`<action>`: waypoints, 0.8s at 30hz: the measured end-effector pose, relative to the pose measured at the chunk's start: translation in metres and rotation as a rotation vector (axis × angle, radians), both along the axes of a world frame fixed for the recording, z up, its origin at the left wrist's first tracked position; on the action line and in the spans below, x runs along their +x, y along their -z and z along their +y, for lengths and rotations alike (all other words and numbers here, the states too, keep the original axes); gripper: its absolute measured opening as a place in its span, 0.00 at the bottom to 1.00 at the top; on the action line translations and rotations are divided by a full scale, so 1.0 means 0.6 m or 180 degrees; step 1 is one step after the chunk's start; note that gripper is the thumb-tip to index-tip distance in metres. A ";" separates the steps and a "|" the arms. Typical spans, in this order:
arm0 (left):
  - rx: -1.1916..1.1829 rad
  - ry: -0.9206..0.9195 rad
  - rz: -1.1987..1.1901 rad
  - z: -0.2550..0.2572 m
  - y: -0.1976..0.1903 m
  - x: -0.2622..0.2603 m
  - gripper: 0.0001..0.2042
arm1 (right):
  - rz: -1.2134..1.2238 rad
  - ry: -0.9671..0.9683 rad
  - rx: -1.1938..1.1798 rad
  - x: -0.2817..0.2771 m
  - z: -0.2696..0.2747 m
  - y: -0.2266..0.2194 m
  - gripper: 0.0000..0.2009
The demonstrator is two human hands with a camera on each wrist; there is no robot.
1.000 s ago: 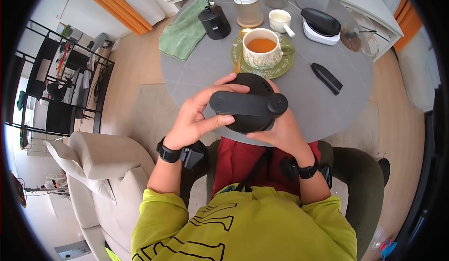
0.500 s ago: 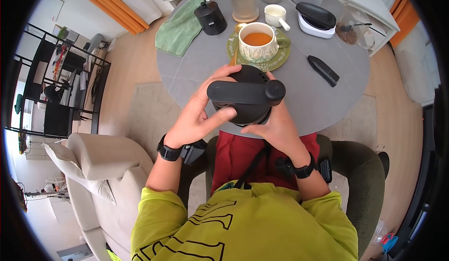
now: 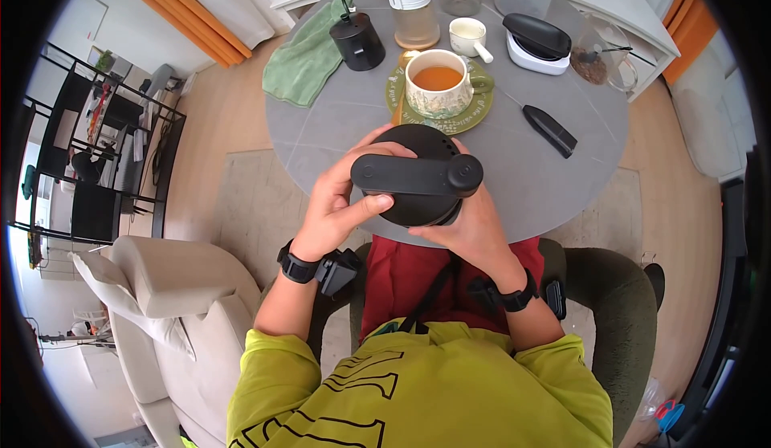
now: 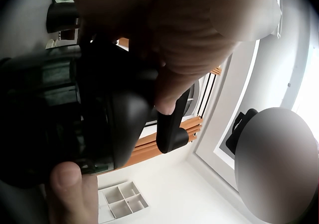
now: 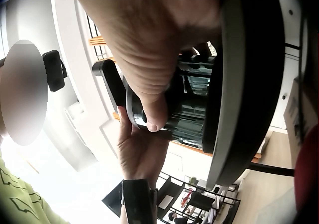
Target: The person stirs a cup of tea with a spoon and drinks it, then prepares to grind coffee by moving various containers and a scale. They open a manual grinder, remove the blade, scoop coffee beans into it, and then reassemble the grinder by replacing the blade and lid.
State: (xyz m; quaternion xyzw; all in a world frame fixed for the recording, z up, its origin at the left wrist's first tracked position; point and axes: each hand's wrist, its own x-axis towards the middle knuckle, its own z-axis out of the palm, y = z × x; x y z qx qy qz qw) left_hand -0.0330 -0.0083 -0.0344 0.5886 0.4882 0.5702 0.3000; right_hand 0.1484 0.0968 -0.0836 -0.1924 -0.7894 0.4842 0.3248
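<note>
Both hands grip a black coffee grinder (image 3: 422,136) at the table's near edge. In the head view its round lid faces up, with a black crank handle (image 3: 401,175) and knob across it. My left hand (image 3: 333,199) holds the lid's left side, thumb beside the crank. Lower on the right, my right hand (image 3: 472,227) wraps round the body. The right wrist view shows that thumb against the clear ribbed body (image 5: 192,114). Beyond the grinder, a patterned cup (image 3: 440,103) of amber liquid stands on a green lettered saucer (image 3: 480,113) with a gold spoon (image 3: 397,111).
On the round grey table (image 3: 514,191) lie a black wand-like tool (image 3: 550,131) and a green cloth (image 3: 297,71). Farther back are a black lidded pot (image 3: 357,42), a white-topped glass (image 3: 416,26), a small white cup (image 3: 466,38), a black-and-white device (image 3: 538,42) and a glass jug (image 3: 593,63).
The head view has shifted slightly, so the table and its things sit a little farther left. Hands, grinder and crank keep nearly the same pose.
</note>
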 end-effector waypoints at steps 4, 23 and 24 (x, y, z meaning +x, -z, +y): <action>-0.0002 -0.0143 0.0117 0.002 -0.003 0.005 0.17 | 0.0187 -0.0107 -0.0145 -0.004 0.005 0.007 0.54; -0.0071 0.0021 0.0203 -0.001 -0.008 0.005 0.17 | 0.0397 -0.0088 0.0176 0.026 0.022 -0.034 0.54; -0.0084 -0.0031 0.0163 -0.002 -0.008 0.008 0.17 | 0.0814 -0.0140 0.0145 0.030 0.026 -0.056 0.52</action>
